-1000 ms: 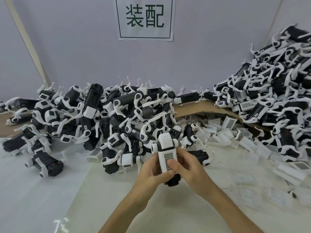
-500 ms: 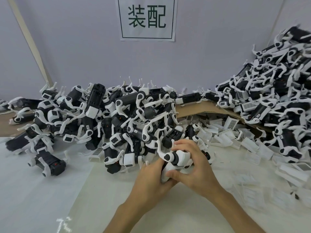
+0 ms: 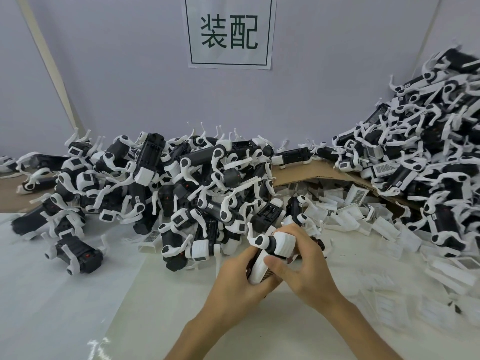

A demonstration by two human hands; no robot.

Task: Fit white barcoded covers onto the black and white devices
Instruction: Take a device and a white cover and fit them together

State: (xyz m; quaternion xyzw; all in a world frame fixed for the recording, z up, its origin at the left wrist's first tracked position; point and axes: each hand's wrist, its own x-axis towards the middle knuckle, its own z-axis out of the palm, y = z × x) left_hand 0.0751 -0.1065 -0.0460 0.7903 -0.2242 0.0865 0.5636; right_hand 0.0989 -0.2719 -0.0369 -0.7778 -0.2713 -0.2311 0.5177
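- From my seat the white table [image 3: 65, 294] fills the view, loaded with black and white devices: a middle heap [image 3: 181, 193] and a taller right heap [image 3: 428, 165] banked against the wall.
- A sheet of cardboard [image 3: 306, 175] bridges the two heaps, and under its edge lie the loose covers [image 3: 345, 214], white shells, some showing barcode labels.
- The right hand [image 3: 309, 268] has its fingers wrapped over the white head of one device [image 3: 283, 242], with its thumb [image 3: 272, 263] pressed on the cover [image 3: 258, 268].
- The left hand [image 3: 241, 279] cups that device from beneath, fingers curled round its lower body. Both hands are closed on it, just in front of the middle heap.
- The cover lies along the device's body (whether it has clicked home I cannot tell).
- I judge this light, stiff, smooth plastic, so a little slippery. The thin white leg [image 3: 250, 233] looks easy to snap, so I would grip the solid body and push only on the cover's flat face.
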